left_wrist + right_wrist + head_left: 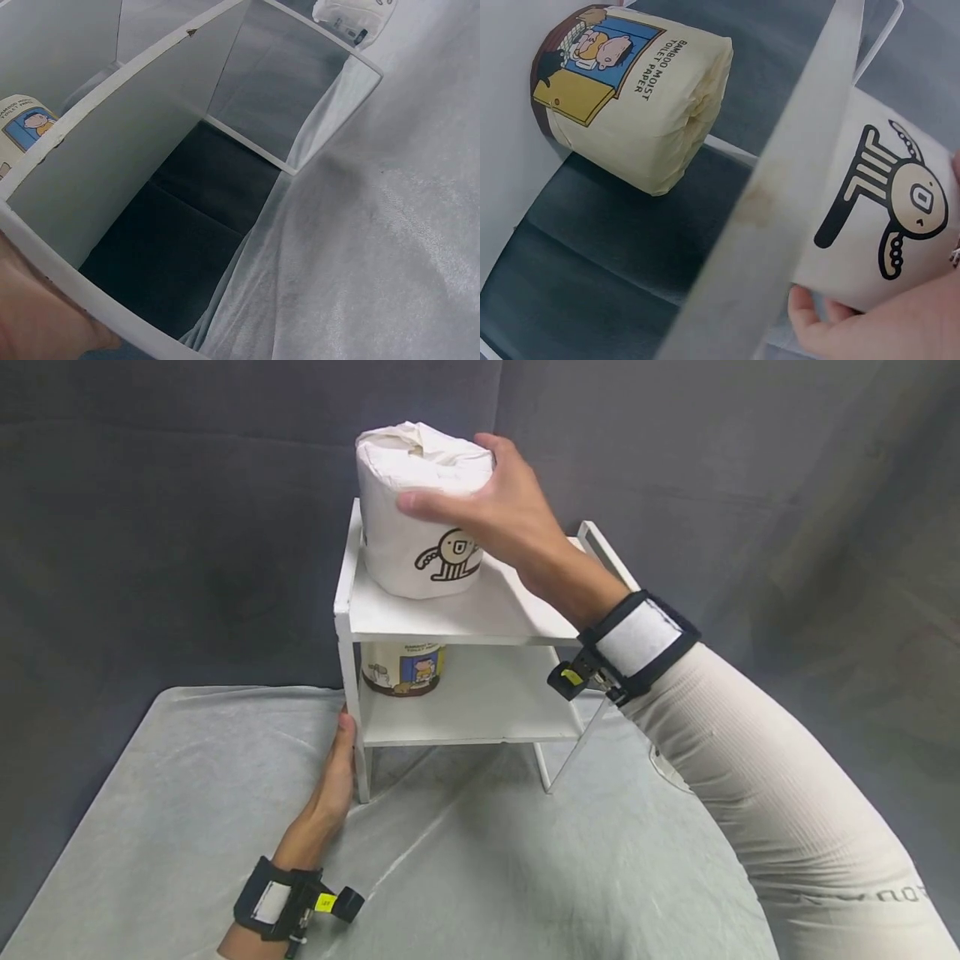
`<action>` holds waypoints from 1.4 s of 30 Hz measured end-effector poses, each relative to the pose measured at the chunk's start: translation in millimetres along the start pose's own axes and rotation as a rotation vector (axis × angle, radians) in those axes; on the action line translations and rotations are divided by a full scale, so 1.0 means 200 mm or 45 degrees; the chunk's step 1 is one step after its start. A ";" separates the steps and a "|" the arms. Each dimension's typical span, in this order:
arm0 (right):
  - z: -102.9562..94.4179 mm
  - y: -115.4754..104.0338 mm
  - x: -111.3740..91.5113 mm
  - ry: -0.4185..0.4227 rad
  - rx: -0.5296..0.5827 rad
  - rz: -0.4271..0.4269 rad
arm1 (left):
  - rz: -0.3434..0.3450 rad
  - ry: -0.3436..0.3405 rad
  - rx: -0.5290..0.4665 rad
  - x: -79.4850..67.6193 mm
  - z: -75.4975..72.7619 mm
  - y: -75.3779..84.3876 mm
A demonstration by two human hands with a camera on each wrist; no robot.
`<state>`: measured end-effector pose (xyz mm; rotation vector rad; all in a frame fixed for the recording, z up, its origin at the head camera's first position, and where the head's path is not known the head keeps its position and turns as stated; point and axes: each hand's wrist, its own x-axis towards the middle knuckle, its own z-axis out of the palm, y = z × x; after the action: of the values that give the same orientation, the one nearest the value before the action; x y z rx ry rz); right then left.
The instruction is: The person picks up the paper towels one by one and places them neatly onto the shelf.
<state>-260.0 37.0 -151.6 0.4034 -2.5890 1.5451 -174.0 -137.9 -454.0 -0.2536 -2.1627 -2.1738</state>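
My right hand point(510, 518) grips a white paper-wrapped toilet roll point(420, 556) with a printed cartoon figure, thumb on the near side and fingers around the far side. The roll is upright at the left of the top board of a small white two-tier shelf point(465, 618); whether it touches the board is unclear. A cream roll labelled toilet paper point(634, 97) stands on the lower board, its top hidden in the head view. My left hand point(333, 785) lies against the shelf's left side, fingers extended and partly hidden behind the frame.
Pale grey cloth point(210, 793) covers the table under the shelf. A white printed item point(352, 19) lies beyond the shelf's right side, mostly behind my right sleeve in the head view. Dark grey fabric point(187, 527) hangs behind.
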 end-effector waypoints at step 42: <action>-0.15 -0.06 -0.08 0.068 -0.183 0.125 | 0.006 0.016 -0.038 0.00 -0.03 0.00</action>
<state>-242.6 60.2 -131.0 0.2218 -2.6935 1.3649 -174.2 -143.5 -453.8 -0.2464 -2.1219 -2.2009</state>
